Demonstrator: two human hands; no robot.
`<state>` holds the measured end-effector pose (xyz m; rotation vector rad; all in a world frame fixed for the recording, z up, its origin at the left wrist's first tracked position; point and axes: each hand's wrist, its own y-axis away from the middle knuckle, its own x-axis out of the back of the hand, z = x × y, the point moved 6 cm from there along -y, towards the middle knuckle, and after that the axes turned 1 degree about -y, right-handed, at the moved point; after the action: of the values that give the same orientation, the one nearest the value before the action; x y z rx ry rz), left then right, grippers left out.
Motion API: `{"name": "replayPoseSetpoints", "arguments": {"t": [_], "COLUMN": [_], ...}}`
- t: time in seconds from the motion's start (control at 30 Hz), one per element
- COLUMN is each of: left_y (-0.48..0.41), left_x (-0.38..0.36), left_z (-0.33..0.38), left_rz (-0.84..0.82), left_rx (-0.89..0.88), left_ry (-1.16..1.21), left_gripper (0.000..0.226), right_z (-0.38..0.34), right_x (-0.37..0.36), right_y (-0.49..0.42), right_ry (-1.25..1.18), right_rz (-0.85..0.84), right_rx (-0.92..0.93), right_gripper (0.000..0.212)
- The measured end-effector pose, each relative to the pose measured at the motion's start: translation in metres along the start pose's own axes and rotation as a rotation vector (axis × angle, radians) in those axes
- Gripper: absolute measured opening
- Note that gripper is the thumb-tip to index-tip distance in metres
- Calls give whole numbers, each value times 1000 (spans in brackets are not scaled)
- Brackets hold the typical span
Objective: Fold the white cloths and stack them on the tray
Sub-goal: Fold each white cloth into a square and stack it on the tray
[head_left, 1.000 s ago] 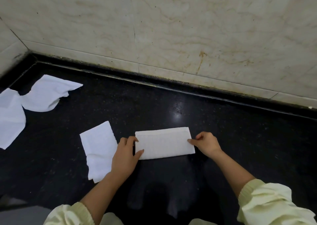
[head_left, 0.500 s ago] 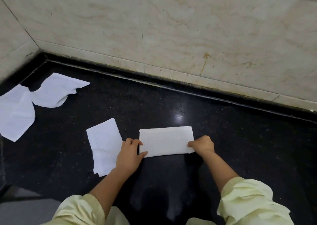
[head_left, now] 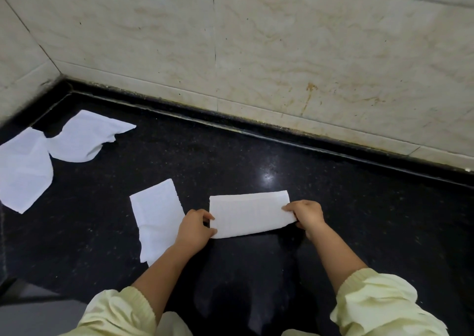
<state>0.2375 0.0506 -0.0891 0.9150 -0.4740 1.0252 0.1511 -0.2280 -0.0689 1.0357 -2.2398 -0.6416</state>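
Folded cloth (head_left: 250,214) lies as a long strip on the black table (head_left: 372,220), right in front of us and parallel to the wall (head_left: 307,53). Our left hand (head_left: 195,229) pinches its left short end between thumb and fingers. Our right hand (head_left: 306,214) pinches the right short end the same way. We judge the step in hand to be the next fold, end over end, to turn the strip into a compact square.

To do it well, we should first keep the strip taut and flat so the layers underneath don't slide apart. One hand can anchor its end on the table while the other carries its end across. We then match the corners before letting go and press along the new crease with flat fingers. The cloth looks thin and limp, so lifting it high would probably let it sag and skew.

An open cloth (head_left: 154,207) lies just beside our left wrist, partly under the forearm, so we should mind not to drag it. A crumpled cloth (head_left: 84,137) and a spread cloth (head_left: 23,171) wait well apart in the left corner. No tray is in view.
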Motion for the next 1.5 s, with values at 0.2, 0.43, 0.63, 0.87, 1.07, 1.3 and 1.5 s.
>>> {"name": "replayPoseSetpoints", "arguments": {"t": [0.2,0.43,0.63,0.87,1.07,1.3,1.5], "left_y": [-3,-2,1,2,1,2,1], "left_x": [0,0,1,0,1,4,13], "left_z": [-1,-2,-5,-8,-7,-7,-1], "left_rz": [-39,-50,-41,-35,-46,-83,32], "left_rx": [19,16,17,24,30,31,19], "left_ry": [49,105,145,205,207,220,168], "left_gripper": [44,40,43,42,42,42,33], "right_z": [-31,-40,-30,-22,-15,-8,-32], "right_x": [-15,-62,-104,-142,-153,-152,-100], "right_y": [14,34,45,52,49,48,30], "right_ry": [26,232,389,505,564,329,135], "right_rz": [-82,-205,-249,-288,-289,-396,-259], "right_rx": [144,243,272,295,285,143,141], "right_gripper": [14,20,17,25,9,15,13]}}
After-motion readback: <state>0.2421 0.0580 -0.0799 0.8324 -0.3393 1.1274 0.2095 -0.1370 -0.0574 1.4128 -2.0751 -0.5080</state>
